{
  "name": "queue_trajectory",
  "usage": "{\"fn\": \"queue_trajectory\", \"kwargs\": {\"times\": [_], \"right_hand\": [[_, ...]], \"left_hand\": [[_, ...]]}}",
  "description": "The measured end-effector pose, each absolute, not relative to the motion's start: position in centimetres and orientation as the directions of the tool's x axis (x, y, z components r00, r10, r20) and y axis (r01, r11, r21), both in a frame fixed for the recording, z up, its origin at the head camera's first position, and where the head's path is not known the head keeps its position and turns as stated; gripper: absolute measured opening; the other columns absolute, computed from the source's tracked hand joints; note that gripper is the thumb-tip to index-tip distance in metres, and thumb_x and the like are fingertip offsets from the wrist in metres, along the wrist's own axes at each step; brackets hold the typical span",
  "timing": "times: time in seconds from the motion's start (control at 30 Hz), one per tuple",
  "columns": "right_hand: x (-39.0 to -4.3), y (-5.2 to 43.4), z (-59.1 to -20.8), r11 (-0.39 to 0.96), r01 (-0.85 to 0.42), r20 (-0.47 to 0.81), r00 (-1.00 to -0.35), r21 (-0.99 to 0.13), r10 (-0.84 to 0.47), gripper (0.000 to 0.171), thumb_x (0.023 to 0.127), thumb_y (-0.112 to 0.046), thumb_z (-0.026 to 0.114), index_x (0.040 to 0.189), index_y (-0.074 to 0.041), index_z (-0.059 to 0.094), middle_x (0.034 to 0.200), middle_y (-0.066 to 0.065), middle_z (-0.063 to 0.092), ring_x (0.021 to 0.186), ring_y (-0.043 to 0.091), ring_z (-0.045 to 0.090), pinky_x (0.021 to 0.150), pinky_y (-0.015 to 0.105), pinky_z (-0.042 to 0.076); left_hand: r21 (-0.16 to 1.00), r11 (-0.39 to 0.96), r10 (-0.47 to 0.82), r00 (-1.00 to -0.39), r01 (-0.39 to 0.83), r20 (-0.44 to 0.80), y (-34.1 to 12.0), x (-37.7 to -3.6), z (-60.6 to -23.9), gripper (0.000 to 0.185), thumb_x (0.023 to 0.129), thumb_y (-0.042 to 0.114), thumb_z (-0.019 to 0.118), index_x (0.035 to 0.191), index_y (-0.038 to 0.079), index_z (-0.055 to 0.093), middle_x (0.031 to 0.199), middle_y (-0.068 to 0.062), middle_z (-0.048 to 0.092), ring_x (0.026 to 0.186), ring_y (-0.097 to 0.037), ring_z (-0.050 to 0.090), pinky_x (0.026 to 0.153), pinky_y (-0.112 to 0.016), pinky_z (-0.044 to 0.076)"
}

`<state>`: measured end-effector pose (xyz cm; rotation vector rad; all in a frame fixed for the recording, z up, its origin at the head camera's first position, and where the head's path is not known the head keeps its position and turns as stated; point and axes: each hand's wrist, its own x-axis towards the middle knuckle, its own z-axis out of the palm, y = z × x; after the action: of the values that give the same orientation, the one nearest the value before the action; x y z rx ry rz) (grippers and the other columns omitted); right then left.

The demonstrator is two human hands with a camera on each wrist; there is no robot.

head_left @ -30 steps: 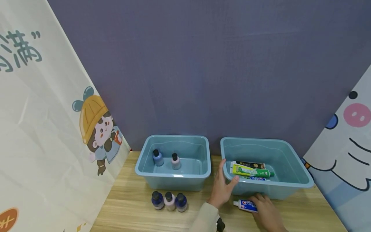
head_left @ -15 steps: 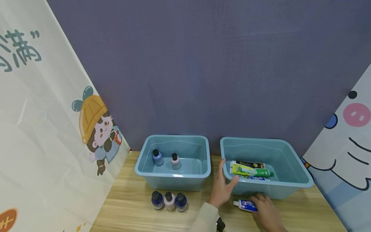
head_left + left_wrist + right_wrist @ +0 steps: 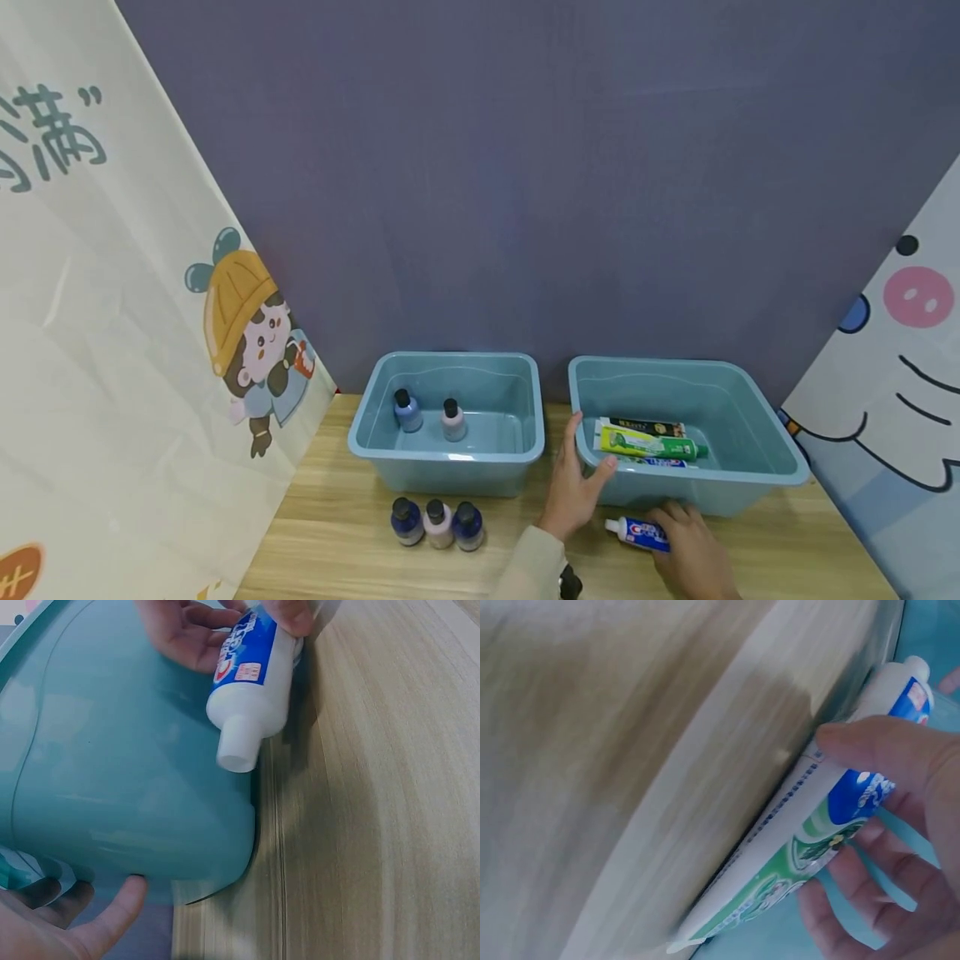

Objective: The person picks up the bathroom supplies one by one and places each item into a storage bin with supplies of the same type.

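My right hand (image 3: 693,546) grips a blue and white toothpaste tube (image 3: 643,534) in front of the right teal bin (image 3: 757,477). In the right wrist view, its thumb lies on one side of the tube (image 3: 802,832) and the fingers on the other; green print covers the lower part. The white cap (image 3: 240,744) points toward my left hand (image 3: 573,487). That hand rests against the bin's front left corner, fingers extended along the side and thumb on the front. Inside the bin lie a green and yellow toothpaste tube (image 3: 645,442), a black one (image 3: 645,427) and a partly hidden blue one (image 3: 660,462).
Left of the hands stands another teal bin (image 3: 450,475) holding a blue bottle (image 3: 407,412) and a pale pink bottle (image 3: 453,422). Two dark blue bottles and a pink bottle (image 3: 438,527) stand before it on the wooden table (image 3: 322,525). A grey-purple wall (image 3: 480,208) rises behind.
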<state>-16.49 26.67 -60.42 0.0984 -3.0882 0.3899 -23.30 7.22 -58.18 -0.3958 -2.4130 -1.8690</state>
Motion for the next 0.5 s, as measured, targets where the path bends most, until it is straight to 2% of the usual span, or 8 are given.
{"fn": "queue_trajectory", "kwargs": {"times": [0.13,0.5], "right_hand": [[-16.3,26.86,-60.45,0.965,-0.076,0.058,-0.996,-0.249,-0.064,0.04,0.069,-0.015,0.091,0.105,-0.02,0.074,0.106,0.002,0.069,0.102,0.029,0.061,0.088,0.06,0.053],[-15.88,27.49,-60.17,0.958,-0.115,0.117,-0.989,-0.261,-0.086,0.042,0.069,-0.017,0.089,0.108,-0.019,0.075,0.108,0.003,0.069,0.103,0.029,0.062,0.088,0.06,0.054]], "left_hand": [[0.943,0.223,0.167,-0.963,0.248,0.214,7.18,-23.28,-58.13,0.079,0.099,0.048,0.062,0.158,0.053,0.01,0.167,0.014,0.025,0.15,-0.02,0.035,0.115,-0.057,0.038],[0.946,0.209,0.173,-0.962,0.247,0.212,7.09,-23.19,-58.07,0.079,0.098,0.053,0.061,0.158,0.053,0.011,0.167,0.014,0.026,0.149,-0.018,0.036,0.116,-0.056,0.037]]}}
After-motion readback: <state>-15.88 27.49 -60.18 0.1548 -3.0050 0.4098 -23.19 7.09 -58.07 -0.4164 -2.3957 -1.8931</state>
